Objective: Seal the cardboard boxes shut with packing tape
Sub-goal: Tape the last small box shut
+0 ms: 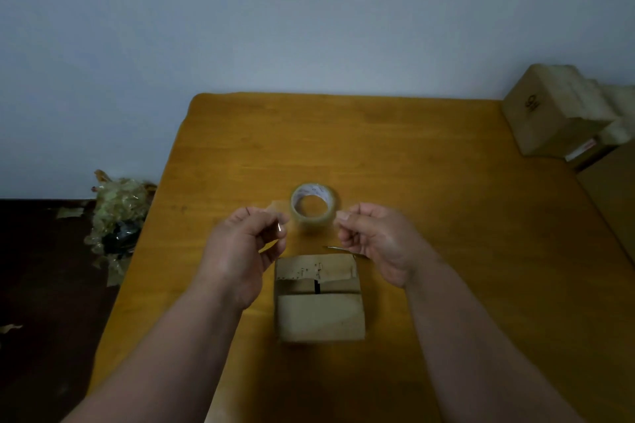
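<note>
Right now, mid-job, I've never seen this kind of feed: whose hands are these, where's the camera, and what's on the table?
There is no machine: one head-worn camera looks down at a person's bare arms. The left hand and right hand are raised, each pinching one end of a clear strip of tape stretched between them. On the wooden table stand a tape roll and, nearer, a small cardboard box, its top flaps not yet taped. A thin blade-like tool lies beside the right hand. Larger boxes stand at far right.
</note>
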The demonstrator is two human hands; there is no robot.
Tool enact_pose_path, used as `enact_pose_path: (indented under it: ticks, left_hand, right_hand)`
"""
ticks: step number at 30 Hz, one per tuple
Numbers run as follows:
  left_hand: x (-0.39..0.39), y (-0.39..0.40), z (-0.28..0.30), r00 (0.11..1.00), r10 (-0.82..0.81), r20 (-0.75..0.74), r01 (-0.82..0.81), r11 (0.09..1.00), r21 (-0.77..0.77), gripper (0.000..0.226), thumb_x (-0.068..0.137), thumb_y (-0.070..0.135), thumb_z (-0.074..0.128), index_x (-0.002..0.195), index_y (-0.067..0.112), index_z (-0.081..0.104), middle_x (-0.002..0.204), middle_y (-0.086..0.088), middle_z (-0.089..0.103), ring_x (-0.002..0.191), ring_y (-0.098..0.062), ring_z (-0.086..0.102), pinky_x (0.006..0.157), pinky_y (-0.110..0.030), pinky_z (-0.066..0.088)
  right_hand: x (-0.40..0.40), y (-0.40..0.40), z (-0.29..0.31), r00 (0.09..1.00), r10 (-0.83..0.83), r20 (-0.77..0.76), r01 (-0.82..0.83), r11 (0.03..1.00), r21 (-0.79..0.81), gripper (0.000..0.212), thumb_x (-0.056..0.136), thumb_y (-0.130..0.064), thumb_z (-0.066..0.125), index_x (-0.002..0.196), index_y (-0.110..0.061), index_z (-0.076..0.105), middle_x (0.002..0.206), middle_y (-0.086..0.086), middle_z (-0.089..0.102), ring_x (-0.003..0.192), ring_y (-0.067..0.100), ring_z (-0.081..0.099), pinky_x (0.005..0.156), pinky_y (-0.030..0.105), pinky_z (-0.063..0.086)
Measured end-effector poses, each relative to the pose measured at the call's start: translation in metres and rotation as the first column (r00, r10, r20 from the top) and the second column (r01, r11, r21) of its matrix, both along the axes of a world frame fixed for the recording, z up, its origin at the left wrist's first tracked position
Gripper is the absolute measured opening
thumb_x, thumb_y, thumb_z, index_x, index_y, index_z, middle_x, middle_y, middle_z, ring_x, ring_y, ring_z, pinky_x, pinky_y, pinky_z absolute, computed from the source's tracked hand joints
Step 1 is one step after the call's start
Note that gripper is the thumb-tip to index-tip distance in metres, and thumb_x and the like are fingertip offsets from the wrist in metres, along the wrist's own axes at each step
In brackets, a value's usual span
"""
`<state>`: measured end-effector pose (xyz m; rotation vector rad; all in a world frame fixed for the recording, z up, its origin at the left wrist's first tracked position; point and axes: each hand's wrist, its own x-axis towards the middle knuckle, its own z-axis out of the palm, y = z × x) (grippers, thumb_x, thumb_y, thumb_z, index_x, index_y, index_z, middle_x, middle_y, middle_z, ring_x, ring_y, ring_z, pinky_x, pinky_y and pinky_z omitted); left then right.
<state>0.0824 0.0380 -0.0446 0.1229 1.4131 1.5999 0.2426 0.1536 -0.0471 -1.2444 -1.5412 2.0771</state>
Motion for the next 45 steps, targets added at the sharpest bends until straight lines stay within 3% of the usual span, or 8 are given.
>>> enact_pose_path:
  ticks: [6, 10, 15, 21, 31, 39, 41, 45]
  left_hand:
    - [0.010, -0.013, -0.017, 0.982, -0.009, -0.189, -0.049, 0.954, -0.297, 0.015, 0.087, 0.011, 0.069, 0.075, 0.015, 0.062, 0.075, -0.003, 0.063, 0.070, -0.016, 0.056, 0.054, -0.029, 0.051]
    - [0.012, -0.022, -0.022, 0.977, -0.071, -0.204, -0.005, 0.937, -0.349, 0.023, 0.088, 0.011, 0.070, 0.067, 0.017, 0.062, 0.058, 0.005, 0.060, 0.059, -0.012, 0.052, 0.048, -0.025, 0.049]
    - [0.012, -0.028, -0.026, 0.972, -0.095, -0.214, 0.000, 0.914, -0.405, 0.004, 0.085, 0.005, 0.071, 0.082, 0.005, 0.069, 0.061, -0.002, 0.060, 0.052, -0.014, 0.050, 0.045, -0.024, 0.046]
    - [0.017, -0.032, -0.036, 0.968, -0.122, -0.221, 0.016, 0.904, -0.428, 0.006, 0.083, 0.000, 0.071, 0.082, 0.001, 0.066, 0.064, -0.007, 0.059, 0.049, -0.016, 0.047, 0.047, -0.026, 0.044]
    - [0.013, -0.034, -0.055, 0.933, -0.197, -0.300, 0.038, 0.885, -0.463, 0.007, 0.080, 0.004, 0.075, 0.079, 0.002, 0.069, 0.060, -0.007, 0.061, 0.048, -0.016, 0.050, 0.050, -0.029, 0.046]
    - [0.017, -0.037, -0.063, 0.760, -0.352, -0.547, -0.009, 0.835, -0.550, 0.011, 0.080, 0.021, 0.075, 0.070, 0.023, 0.071, 0.058, 0.006, 0.068, 0.055, -0.018, 0.065, 0.057, -0.045, 0.058]
    - [0.018, -0.038, -0.062, 0.721, -0.377, -0.581, -0.018, 0.829, -0.559, 0.003, 0.082, 0.024, 0.075, 0.080, 0.023, 0.073, 0.059, 0.006, 0.068, 0.053, -0.013, 0.064, 0.054, -0.042, 0.059]
    - [0.019, -0.040, -0.061, 0.689, -0.429, -0.584, 0.011, 0.812, -0.583, 0.053, 0.081, 0.023, 0.074, 0.132, 0.022, 0.060, 0.064, 0.007, 0.067, 0.052, -0.009, 0.064, 0.050, -0.029, 0.053]
  right_hand:
    - [0.009, -0.015, -0.002, 0.961, -0.042, 0.272, -0.005, 0.986, 0.169, 0.017, 0.093, -0.019, 0.064, 0.077, -0.016, 0.069, 0.058, -0.011, 0.066, 0.058, 0.000, 0.057, 0.053, 0.011, 0.043]
    - [0.012, -0.025, -0.003, 0.930, -0.117, 0.349, 0.041, 0.975, 0.218, 0.003, 0.089, -0.016, 0.068, 0.087, -0.016, 0.071, 0.074, -0.002, 0.069, 0.077, 0.013, 0.063, 0.078, 0.032, 0.054]
    - [0.013, -0.030, -0.009, 0.905, -0.092, 0.416, 0.002, 0.977, 0.212, 0.061, 0.087, -0.019, 0.071, 0.141, -0.021, 0.043, 0.108, 0.009, 0.069, 0.096, 0.018, 0.066, 0.094, 0.041, 0.053]
    - [0.015, -0.034, -0.024, 0.857, -0.052, 0.512, -0.101, 0.959, 0.266, 0.040, 0.089, -0.020, 0.063, 0.124, -0.030, 0.047, 0.090, 0.000, 0.071, 0.082, 0.012, 0.067, 0.066, 0.029, 0.048]
    - [0.015, -0.036, -0.037, 0.801, -0.023, 0.598, -0.193, 0.936, 0.296, 0.043, 0.085, -0.022, 0.064, 0.124, -0.028, 0.048, 0.097, 0.000, 0.067, 0.086, 0.014, 0.063, 0.070, 0.031, 0.050]
    - [0.013, -0.039, -0.042, 0.731, -0.012, 0.682, -0.319, 0.878, 0.357, 0.042, 0.086, -0.027, 0.062, 0.124, -0.032, 0.047, 0.088, -0.005, 0.067, 0.080, 0.014, 0.065, 0.074, 0.038, 0.055]
    - [0.013, -0.040, -0.041, 0.710, -0.019, 0.704, -0.359, 0.850, 0.385, 0.042, 0.087, -0.028, 0.061, 0.125, -0.032, 0.046, 0.087, -0.007, 0.066, 0.082, 0.015, 0.064, 0.078, 0.040, 0.055]
    - [0.013, -0.042, -0.038, 0.683, -0.033, 0.729, -0.425, 0.795, 0.434, 0.043, 0.089, -0.029, 0.058, 0.129, -0.031, 0.043, 0.086, -0.009, 0.063, 0.085, 0.015, 0.062, 0.082, 0.041, 0.053]
